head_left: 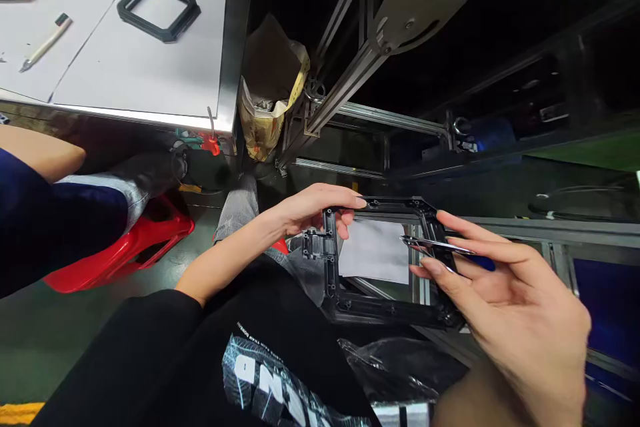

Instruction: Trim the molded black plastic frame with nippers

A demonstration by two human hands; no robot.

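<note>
A black square plastic frame is held over my lap, with a white sheet showing through its opening. My left hand grips the frame's upper left edge, thumb below and fingers on top. My right hand holds metal tweezers with a blue handle end, their tips pointing left over the frame's right side. Whether the tips touch the frame I cannot tell.
A white worktable at upper left carries another black frame and a white pen-like tool. Another person's arm and leg sit at left above a red stool. A brown bag hangs by metal struts. A plastic bag lies below.
</note>
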